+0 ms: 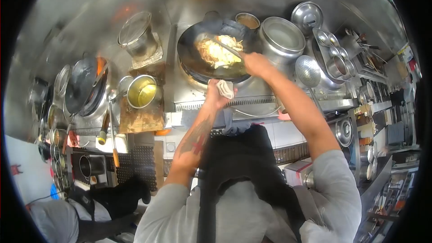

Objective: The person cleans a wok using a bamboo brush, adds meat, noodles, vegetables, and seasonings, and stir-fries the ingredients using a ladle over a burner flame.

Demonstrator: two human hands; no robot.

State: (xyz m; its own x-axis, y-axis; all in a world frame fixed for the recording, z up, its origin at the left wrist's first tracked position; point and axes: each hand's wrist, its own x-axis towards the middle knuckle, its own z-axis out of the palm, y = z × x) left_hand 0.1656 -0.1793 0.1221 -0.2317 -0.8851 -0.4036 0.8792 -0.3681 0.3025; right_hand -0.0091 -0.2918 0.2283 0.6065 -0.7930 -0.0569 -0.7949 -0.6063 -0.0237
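A dark wok (189, 54) sits on the stove, with pale yellow, egg-like food and brown shreds (220, 50) inside it. At the wok's near edge, my left hand (218, 95) is closed around a folded beige cloth (226, 89), which presses against the rim or handle there. My right hand (258, 65) grips the handle of a long metal cooking utensil (229, 49) that reaches over the food. Its head is partly lost among the food, so I cannot tell if it is a ladle or a spatula.
Lidded metal pots (283, 36) and a perforated skimmer (308, 71) stand to the right. A pot of yellow oil (142, 92) and a tall pot (136, 36) are on the left. Another wok (83, 85) lies farther left. Another person's grey sleeve (54, 220) shows at lower left.
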